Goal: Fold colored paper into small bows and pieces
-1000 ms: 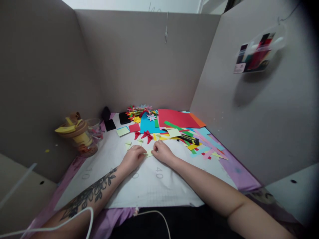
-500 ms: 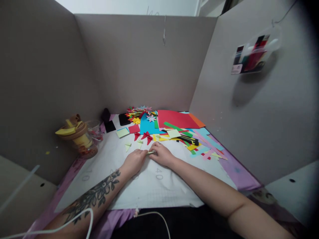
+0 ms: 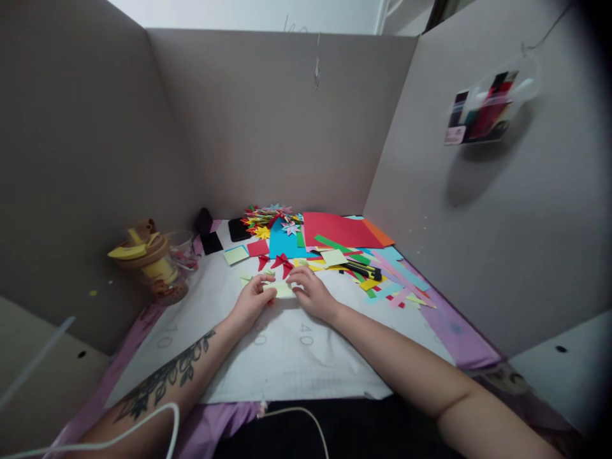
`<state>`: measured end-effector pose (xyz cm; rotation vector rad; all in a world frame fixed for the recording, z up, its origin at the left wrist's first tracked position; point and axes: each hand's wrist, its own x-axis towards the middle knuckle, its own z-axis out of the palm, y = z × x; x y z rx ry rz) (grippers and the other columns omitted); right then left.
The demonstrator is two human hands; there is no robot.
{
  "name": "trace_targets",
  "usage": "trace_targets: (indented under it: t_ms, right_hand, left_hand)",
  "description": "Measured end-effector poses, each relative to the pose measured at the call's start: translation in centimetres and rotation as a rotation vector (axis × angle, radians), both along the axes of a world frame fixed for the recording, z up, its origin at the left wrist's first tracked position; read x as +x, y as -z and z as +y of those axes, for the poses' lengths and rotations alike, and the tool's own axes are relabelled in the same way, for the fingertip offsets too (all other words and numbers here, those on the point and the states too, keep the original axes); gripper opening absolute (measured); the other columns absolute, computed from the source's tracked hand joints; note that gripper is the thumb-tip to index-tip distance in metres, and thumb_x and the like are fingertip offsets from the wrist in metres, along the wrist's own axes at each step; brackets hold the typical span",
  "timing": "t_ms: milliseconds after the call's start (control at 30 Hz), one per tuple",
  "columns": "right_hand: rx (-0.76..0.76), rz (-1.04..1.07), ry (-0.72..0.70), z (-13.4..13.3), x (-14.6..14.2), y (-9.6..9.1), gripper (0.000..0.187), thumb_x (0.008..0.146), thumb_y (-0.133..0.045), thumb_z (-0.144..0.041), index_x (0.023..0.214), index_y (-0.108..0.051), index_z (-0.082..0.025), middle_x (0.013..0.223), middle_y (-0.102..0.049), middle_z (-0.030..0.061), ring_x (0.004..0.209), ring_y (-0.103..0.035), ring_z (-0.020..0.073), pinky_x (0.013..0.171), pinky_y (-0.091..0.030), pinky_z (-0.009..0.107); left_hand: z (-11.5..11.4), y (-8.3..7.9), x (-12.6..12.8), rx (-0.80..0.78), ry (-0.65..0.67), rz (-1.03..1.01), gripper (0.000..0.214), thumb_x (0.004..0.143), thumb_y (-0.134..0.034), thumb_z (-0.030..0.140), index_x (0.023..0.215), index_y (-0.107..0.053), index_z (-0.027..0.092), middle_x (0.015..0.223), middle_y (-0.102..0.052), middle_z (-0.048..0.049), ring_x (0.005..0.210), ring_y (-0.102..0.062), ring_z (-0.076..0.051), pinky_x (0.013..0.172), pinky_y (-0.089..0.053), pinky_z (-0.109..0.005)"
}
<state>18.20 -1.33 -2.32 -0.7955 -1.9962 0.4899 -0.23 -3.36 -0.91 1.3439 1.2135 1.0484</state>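
Both of my hands meet over a small pale yellow-green piece of paper (image 3: pixel 282 291) on the white gridded mat (image 3: pixel 287 357). My left hand (image 3: pixel 253 299) pinches its left edge between thumb and fingers. At the paper's right edge is my right hand (image 3: pixel 310 290), with its fingers curled down on it. Just beyond my fingers lie red folded paper pieces (image 3: pixel 282 261) and two small pale folded pieces (image 3: pixel 246 278).
Coloured paper sheets (image 3: pixel 339 229) and strips (image 3: pixel 396 280) cover the back right of the mat, with a pile of paper stars (image 3: pixel 268 217), a dark cutter (image 3: pixel 366 269) and a black phone (image 3: pixel 238 227). A jar with a yellow lid (image 3: pixel 153 261) stands at the left. Grey cardboard walls enclose the desk.
The pale paper was a narrow folded strip between my fingers half a second ago; it now lies wider and flatter. Both hands have shifted slightly away from me.
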Motion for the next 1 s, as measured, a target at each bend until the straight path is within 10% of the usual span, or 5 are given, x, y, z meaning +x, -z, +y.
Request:
trace_targets:
  t_ms: [300, 533, 1000]
  right_hand:
    - [-0.133, 0.037, 0.09, 0.0, -0.6, -0.4, 0.01, 0.078, -0.053, -0.014, 0.075, -0.061, -0.018, 0.074, -0.061, 0.0014, 0.074, -0.055, 0.0139, 0.07, -0.043, 0.026]
    - [-0.308, 0.094, 0.061, -0.9, -1.4, -0.3, 0.01, 0.074, -0.053, -0.018, 0.083, -0.057, -0.018, 0.073, -0.058, -0.0017, 0.066, -0.052, 0.0113, 0.063, -0.041, 0.022]
    - [-0.32, 0.153, 0.089, -1.2, -1.2, -0.9, 0.004, 0.074, -0.053, -0.019, 0.071, -0.051, -0.018, 0.068, -0.052, -0.0032, 0.062, -0.047, 0.0106, 0.06, -0.039, 0.022]
  left_hand:
    - [-0.8, -0.1, 0.2, 0.344, 0.027, 0.293, 0.029, 0.074, -0.058, 0.036, 0.097, -0.057, 0.017, 0.103, -0.061, -0.007, 0.092, -0.058, -0.019, 0.075, -0.047, -0.028]
    - [-1.5, 0.3, 0.4, 0.366, 0.043, 0.555, 0.021, 0.081, -0.048, 0.032, 0.087, -0.062, 0.018, 0.077, -0.066, -0.0014, 0.067, -0.055, -0.014, 0.064, -0.041, -0.024]
    - [-1.1, -0.1, 0.3, 0.216, 0.062, 0.442, 0.021, 0.076, -0.051, 0.032, 0.074, -0.063, 0.015, 0.061, -0.058, 0.0019, 0.056, -0.047, -0.012, 0.054, -0.035, -0.021]
